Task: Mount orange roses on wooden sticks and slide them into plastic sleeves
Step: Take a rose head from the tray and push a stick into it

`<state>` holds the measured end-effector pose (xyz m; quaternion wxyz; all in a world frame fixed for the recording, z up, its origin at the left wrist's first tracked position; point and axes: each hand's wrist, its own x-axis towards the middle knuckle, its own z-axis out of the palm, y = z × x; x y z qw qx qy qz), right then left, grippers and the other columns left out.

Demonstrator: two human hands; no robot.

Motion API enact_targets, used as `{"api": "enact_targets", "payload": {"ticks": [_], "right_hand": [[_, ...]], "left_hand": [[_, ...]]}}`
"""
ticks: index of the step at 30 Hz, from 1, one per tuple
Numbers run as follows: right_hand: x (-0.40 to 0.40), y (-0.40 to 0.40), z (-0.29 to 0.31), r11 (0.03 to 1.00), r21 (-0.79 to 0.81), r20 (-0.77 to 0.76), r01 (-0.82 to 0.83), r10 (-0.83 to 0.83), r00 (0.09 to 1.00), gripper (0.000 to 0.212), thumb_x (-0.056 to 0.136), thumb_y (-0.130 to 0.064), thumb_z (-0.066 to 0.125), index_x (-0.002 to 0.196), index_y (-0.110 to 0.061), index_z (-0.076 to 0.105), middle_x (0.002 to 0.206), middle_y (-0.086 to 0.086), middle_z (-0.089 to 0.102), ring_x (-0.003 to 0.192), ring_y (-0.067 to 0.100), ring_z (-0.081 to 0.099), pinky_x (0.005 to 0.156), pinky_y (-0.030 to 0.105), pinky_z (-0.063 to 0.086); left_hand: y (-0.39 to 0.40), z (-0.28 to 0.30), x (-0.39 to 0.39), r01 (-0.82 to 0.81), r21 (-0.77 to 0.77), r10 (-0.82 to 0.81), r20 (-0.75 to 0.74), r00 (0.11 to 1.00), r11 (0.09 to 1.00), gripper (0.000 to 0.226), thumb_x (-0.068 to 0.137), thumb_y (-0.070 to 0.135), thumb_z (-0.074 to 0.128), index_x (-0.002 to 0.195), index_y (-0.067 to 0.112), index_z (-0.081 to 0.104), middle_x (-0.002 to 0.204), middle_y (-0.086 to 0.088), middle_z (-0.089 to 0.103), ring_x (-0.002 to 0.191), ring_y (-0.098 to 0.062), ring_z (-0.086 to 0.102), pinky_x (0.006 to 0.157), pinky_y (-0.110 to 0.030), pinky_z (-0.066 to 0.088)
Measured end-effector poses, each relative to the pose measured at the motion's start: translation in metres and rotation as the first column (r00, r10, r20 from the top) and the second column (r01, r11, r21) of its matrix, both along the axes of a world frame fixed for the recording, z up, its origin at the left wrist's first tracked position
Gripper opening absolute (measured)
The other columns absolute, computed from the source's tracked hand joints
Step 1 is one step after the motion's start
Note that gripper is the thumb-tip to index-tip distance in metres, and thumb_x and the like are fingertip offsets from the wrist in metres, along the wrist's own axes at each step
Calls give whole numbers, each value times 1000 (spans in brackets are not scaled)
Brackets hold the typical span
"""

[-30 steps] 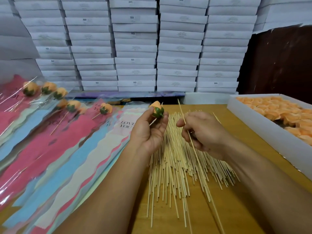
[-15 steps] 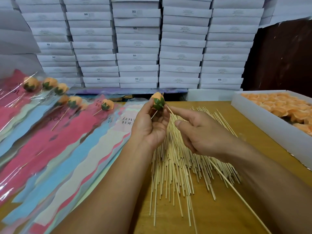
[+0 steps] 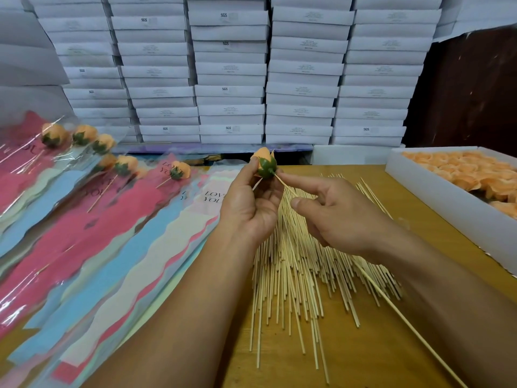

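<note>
Above the middle of the wooden counter [image 3: 363, 359], the left hand [image 3: 251, 208] holds an orange rose [image 3: 264, 161] by its green base, thumb and fingertips curled round the bloom, with the base turned toward the right hand. The right hand [image 3: 335, 217] pinches a wooden stick [image 3: 397, 317] between thumb and extended forefinger. The tip of the stick meets the green base of the rose; whether it has gone in cannot be told. The rest of the stick runs back under the right palm and out past the right forearm toward the lower right.

Beneath both hands, a loose fan of wooden sticks [image 3: 291, 281] lies flat on the counter, its ends spread toward the near edge.

Left of the hands, plastic sleeves [image 3: 112, 247] printed in pink, blue and pale bands lie overlapping; some read "LOVE YOU". Several sleeves hold finished roses on sticks [image 3: 123, 165], with blooms at the far end.

At the right edge, a shallow white box [image 3: 436, 197] sits on the counter, filled with loose orange rose heads [image 3: 458, 169] packed close together.

Behind the counter, stacked flat white cartons [image 3: 229, 68] form a wall, several marked "SGS". A dark brown panel [image 3: 470, 88] stands at the far right.
</note>
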<state>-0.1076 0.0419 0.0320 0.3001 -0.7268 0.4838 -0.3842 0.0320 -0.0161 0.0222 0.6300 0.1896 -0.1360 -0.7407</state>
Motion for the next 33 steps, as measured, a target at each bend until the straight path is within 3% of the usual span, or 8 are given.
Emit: {"api": "enact_targets", "payload": {"ticks": [21, 33], "right_hand": [[-2, 1, 2, 1000, 3, -29, 12, -12, 1000, 51, 105, -18, 49, 148, -45, 44, 41, -6, 44, 38, 8, 38, 42, 22, 37], [-2, 0, 0, 1000, -2, -23, 8, -8, 1000, 50, 105, -18, 49, 147, -46, 44, 41, -7, 45, 39, 8, 40, 40, 22, 38]], "left_hand": [[3, 0, 0, 27, -21, -27, -6, 1000, 999, 18, 94, 12, 67, 101, -5, 65, 76, -15, 70, 62, -20, 70, 62, -25, 60], [2, 0, -1, -13, -53, 19, 125, 992, 999, 14, 93, 12, 65, 97, -2, 65, 69, -13, 70, 60, -17, 68, 63, -23, 58]]}}
